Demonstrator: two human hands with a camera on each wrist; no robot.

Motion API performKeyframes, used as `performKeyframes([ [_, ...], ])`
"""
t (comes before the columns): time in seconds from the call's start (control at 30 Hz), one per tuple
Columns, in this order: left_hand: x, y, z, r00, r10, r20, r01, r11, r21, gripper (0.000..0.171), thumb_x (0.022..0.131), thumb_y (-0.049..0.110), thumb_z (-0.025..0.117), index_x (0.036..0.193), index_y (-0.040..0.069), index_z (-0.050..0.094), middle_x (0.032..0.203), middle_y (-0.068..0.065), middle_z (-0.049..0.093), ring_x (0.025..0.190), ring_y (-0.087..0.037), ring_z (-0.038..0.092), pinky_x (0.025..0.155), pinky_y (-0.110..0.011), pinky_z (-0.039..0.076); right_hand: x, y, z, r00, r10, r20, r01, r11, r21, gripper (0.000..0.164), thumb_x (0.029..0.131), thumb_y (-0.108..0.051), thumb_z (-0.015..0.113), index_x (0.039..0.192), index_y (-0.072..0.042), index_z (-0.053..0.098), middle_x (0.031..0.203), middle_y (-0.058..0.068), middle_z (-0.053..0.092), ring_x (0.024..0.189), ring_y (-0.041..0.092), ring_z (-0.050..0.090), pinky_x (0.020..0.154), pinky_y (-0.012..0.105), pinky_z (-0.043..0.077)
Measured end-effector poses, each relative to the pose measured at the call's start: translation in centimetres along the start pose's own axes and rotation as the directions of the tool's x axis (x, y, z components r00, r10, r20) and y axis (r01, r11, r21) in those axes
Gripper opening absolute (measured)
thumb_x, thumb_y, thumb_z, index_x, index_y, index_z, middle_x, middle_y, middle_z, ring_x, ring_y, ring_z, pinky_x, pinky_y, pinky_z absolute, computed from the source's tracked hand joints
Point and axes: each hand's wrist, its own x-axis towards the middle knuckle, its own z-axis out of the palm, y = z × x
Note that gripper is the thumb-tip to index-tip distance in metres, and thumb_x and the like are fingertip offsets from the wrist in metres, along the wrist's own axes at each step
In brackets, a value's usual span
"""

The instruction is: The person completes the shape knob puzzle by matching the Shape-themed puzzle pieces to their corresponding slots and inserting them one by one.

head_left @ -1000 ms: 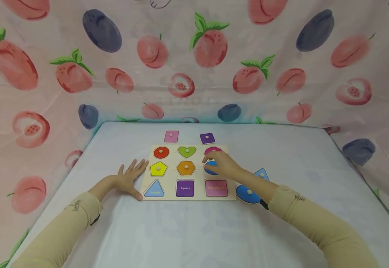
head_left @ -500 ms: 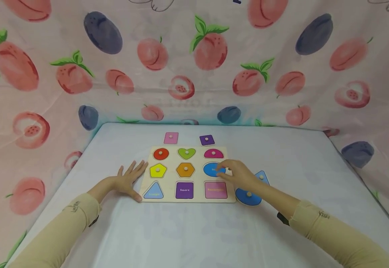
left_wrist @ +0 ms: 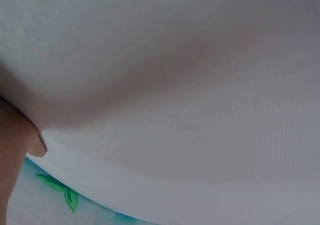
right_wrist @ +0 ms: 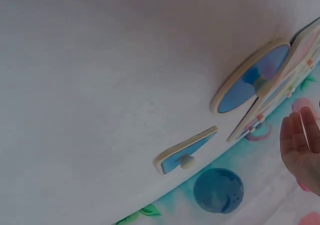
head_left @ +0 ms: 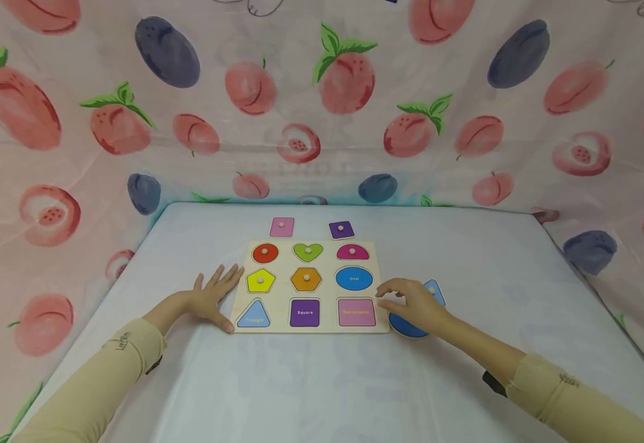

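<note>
A wooden shape puzzle board lies on the white table. My left hand rests at its left edge, fingers spread and thumb at the near corner. Just off the right edge hovers my right hand, thumb and forefinger apart, holding nothing. Beneath it is a loose blue oval piece, partly hidden; its knob shows in the right wrist view. A light blue triangle piece lies behind that hand. Printed words show in the board's oval recess, triangle recess, square recess and rectangle recess.
Behind the board lie a pink rectangle piece and a purple square piece. Knobbed pieces sit in the board's other recesses, among them a red circle and an orange hexagon. A fruit-patterned curtain surrounds the table.
My right hand has drawn back from the board's oval recess, rightward and nearer, to above the loose oval piece. The left hand stays put.
</note>
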Motion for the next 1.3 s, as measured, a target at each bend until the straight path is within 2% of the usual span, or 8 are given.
performKeyframes([
  [0.33,0.0,0.0,0.1,1.000,0.003,-0.009,-0.003,1.000,0.007,0.133,0.061,0.053,0.081,0.150,0.008,-0.006,0.157,-0.019,-0.015,0.141,-0.044,-0.020,0.104,-0.069,-0.018,-1.8,2.2,-0.4,0.999,-0.032,0.005,0.032,0.999,0.004,0.016,0.086,-0.012,0.068,0.100,-0.005,0.067,0.110,0.015,0.068,0.104,0.033,0.062,0.085,0.044,0.055],
  [0.6,0.4,0.3,0.0,1.000,-0.004,-0.007,0.004,1.000,0.012,0.131,0.062,0.051,0.081,0.151,0.008,-0.005,0.157,-0.019,-0.014,0.142,-0.043,-0.020,0.104,-0.069,-0.018,-3.4,4.0,-0.3,1.000,0.017,-0.003,-0.017,1.000,-0.006,0.022,0.085,-0.012,0.068,0.106,-0.003,0.067,0.116,0.017,0.065,0.109,0.035,0.061,0.087,0.046,0.053],
  [0.97,0.1,0.5,-0.1,1.000,-0.009,-0.003,0.009,1.000,0.010,0.131,0.062,0.050,0.082,0.150,0.007,-0.005,0.157,-0.020,-0.014,0.141,-0.043,-0.020,0.104,-0.069,-0.018,-4.0,4.5,-0.3,1.000,-0.002,0.007,0.002,1.000,-0.002,0.030,0.083,-0.011,0.070,0.111,0.001,0.065,0.113,0.019,0.067,0.108,0.037,0.062,0.087,0.045,0.052],
  [1.3,0.1,0.3,-0.1,1.000,-0.014,-0.011,0.014,1.000,0.015,0.131,0.062,0.049,0.082,0.150,0.008,-0.005,0.157,-0.019,-0.014,0.141,-0.043,-0.020,0.104,-0.069,-0.019,-3.8,4.9,-0.1,1.000,-0.014,0.000,0.014,0.999,-0.032,0.023,0.082,-0.011,0.071,0.103,-0.002,0.069,0.111,0.017,0.067,0.108,0.036,0.062,0.089,0.047,0.051],
])
